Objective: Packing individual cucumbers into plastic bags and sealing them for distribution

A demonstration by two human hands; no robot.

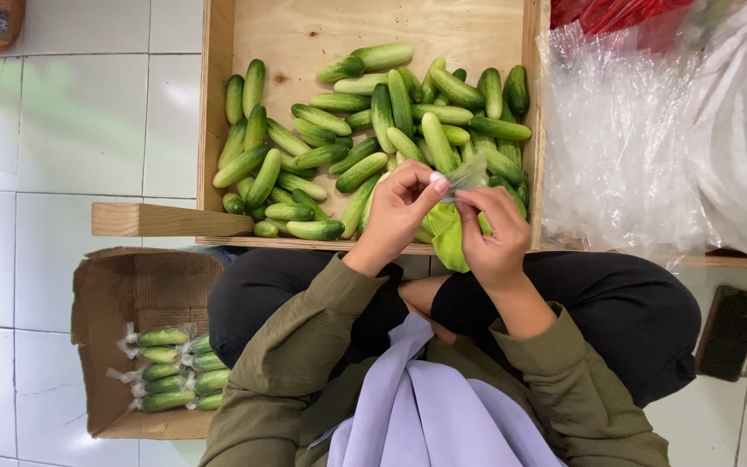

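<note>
**Cucumber bagging over a wooden crate, seen from above**

Cucumber in clear bag (448,232), held just above the near edge of the wooden crate (218,104), in front of the knees. Left hand (398,214) pinching the bag's twisted mouth between thumb and fingertips; right hand (494,233) closed on the same thin plastic film, from the right. Both hands grasping, neither released. Long axis of the bagged cucumber running roughly near-to-far, its lower end pointing toward the lap, its upper end hidden behind the fingers. Loose cucumbers (373,130) heaped in the crate, lying at many angles, mostly toward the crate's right and near sides. Cardboard box (101,285) on the tiled floor (62,130), near left, holding several bagged cucumbers (170,367) laid side by side, long axes left-to-right. Judged progress: early to middling, with a small batch packed and a far larger heap unwrapped. Stack of clear plastic bags (624,147) at right. Dark phone (728,333) on the floor, near right.
</note>
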